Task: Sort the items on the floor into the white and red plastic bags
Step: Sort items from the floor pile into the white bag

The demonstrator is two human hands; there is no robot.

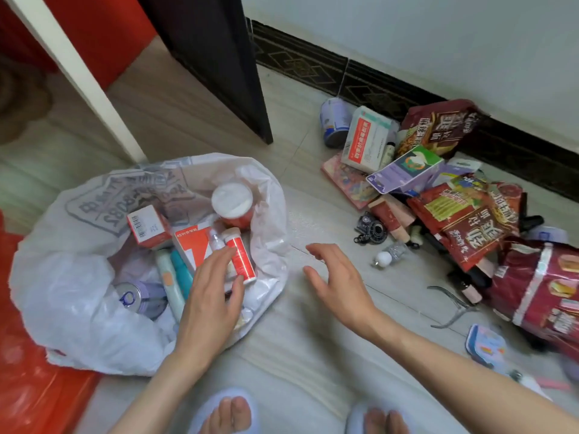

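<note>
We judge a drop-off is finishing: our left hand [213, 286] hovers with loose, straight fingers over the open white bag [78, 308] at centre left, just above a red-labelled bottle [241, 261] lying inside, holding nothing. Our right hand [338, 277], fingers spread and empty, hangs over bare floor [313, 189] at centre. The next move likely calls for reaching right to the pile of snack packets [463, 220] and boxes [366, 139] against the wall. The red bag [37, 386] shows at lower left. Pale floor tiles meet a dark patterned skirting [300, 61]; a dark door [219, 57] stands at upper centre.

Soft even daylight, faint shadows, wide-angle edge bending, slight overall blur.
</note>
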